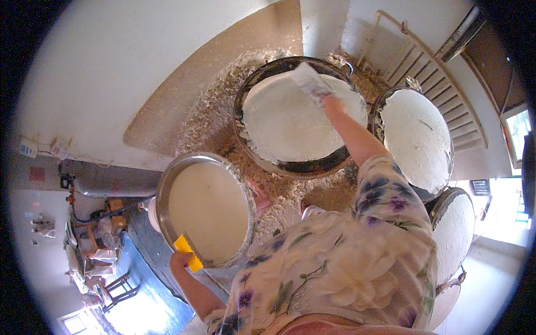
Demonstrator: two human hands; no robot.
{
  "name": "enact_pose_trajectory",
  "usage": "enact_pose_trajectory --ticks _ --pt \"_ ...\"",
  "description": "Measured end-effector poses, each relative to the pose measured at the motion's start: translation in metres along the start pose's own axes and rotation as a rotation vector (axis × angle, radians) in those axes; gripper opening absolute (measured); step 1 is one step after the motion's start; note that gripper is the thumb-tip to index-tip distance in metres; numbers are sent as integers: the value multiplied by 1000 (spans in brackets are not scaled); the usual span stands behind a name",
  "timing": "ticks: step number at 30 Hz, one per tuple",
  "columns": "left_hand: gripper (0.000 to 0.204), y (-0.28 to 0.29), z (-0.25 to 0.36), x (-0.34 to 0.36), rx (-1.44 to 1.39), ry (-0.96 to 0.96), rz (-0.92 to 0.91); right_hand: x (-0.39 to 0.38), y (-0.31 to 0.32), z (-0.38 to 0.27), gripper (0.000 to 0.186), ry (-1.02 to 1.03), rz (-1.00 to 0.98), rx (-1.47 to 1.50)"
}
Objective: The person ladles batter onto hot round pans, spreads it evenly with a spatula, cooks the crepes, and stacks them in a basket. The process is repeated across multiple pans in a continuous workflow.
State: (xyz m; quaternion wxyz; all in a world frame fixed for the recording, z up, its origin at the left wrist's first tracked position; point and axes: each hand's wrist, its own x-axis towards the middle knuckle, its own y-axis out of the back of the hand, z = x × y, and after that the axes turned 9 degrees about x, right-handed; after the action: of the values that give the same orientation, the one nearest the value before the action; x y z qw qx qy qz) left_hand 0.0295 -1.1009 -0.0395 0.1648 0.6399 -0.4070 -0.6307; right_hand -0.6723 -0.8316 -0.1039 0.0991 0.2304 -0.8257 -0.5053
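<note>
My left hand [180,261] grips a yellow scraper [188,252] at the near-left rim of a large round metal basin [252,206]. Pale, creamy batter [207,207] fills much of the basin. My right arm reaches out over a dark round griddle [312,167], where a thin white sheet of batter [287,120] covers most of the surface. In my right hand [328,104] is a flat whitish piece [306,80] with a straight far edge, angled across the far part of the sheet. Whether it is a cloth or a spreading blade I cannot make out.
Right of the griddle stand more round pans with white sheets [417,139] [451,231]. Pale flaky scraps [215,106] litter the ledge around the griddle. A slatted rack [438,78] leans at the far right. A grey tank [114,180] and a stool [118,287] are on the left.
</note>
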Motion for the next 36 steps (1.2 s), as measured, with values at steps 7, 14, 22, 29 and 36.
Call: enact_pose_trajectory --ticks 7,14,22,29,36 --pt "31 29 38 -43 -102 212 -15 20 -29 42 40 -217 -68 679" --pt "31 29 43 -51 -108 205 14 -1 -68 -89 22 178 -340 367" --pt "31 32 46 -54 -94 215 23 46 -31 -90 18 165 -120 -92" --pt "31 33 61 -68 -102 105 125 56 5 -12 23 -215 28 64" --pt "31 -40 116 -115 -198 -232 27 2 45 67 23 -408 66 16"
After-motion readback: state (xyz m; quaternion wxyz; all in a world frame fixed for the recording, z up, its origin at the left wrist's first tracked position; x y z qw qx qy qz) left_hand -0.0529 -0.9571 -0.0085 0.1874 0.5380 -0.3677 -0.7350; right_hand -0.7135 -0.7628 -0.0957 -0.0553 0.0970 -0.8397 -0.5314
